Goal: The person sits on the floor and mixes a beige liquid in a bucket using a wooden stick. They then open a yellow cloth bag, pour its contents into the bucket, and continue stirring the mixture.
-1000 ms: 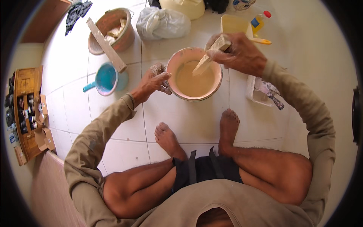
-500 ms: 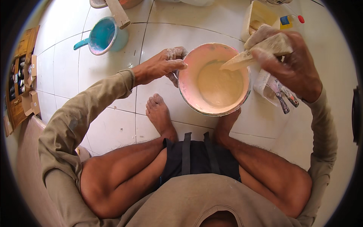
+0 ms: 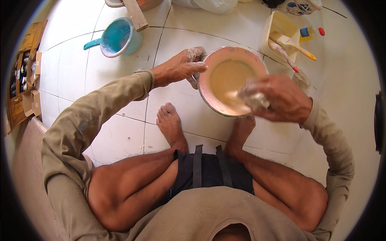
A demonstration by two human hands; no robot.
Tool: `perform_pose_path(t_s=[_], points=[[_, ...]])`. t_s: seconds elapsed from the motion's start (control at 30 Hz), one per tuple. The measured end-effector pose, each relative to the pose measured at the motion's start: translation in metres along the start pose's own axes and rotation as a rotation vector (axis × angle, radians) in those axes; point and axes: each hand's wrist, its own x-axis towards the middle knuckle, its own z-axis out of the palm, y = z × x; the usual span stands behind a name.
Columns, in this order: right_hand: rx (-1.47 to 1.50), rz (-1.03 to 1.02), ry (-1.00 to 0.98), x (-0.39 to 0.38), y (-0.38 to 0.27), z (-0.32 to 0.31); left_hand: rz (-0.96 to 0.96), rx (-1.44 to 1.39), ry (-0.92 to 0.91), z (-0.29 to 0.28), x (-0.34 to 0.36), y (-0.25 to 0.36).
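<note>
A bucket point(image 3: 206, 89) with a pink-stained inner wall stands on the tiled floor beyond my feet. Beige, creamy liquid point(image 3: 231, 74) lies inside it. My left hand point(image 3: 187, 66), powdered white, grips the bucket's left rim, thumb on top and fingers down the outside. Over the near right side of the bucket, my right hand point(image 3: 283, 98) is closed around a wooden stick point(image 3: 259, 100). Motion smears the hand and stick. The stick's lower end points into the liquid near the wall.
A teal dipper point(image 3: 120, 38) stands at the far left, below a wooden board point(image 3: 136, 17). At the far right, a cream tray point(image 3: 266, 38) holds brushes point(image 3: 286, 41) beside a red-capped bottle point(image 3: 307, 34). A clear plastic bag point(image 3: 217, 5) lies at the back.
My right hand has swept toward me and lower, carrying the stick from the bucket's far right side to its near right. My left hand keeps its hold on the rim.
</note>
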Motion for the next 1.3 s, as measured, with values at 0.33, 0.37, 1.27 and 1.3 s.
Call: perform_pose_path(t_s=[0.33, 0.37, 1.27, 1.3], points=[[-0.032, 0.01, 0.101, 0.002, 0.014, -0.001, -0.013, 0.041, 0.046, -0.003, -0.002, 0.002], [-0.032, -0.004, 0.134, 0.007, 0.014, 0.001, -0.017, 0.049, 0.041, -0.004, -0.001, 0.004], [-0.072, 0.113, 0.142, 0.002, 0.033, -0.004, -0.003, 0.062, 0.16, -0.002, 0.004, 0.017], [-0.039, 0.081, 0.123, 0.0, 0.032, 0.0, -0.012, 0.054, 0.163, -0.002, 0.005, 0.018]])
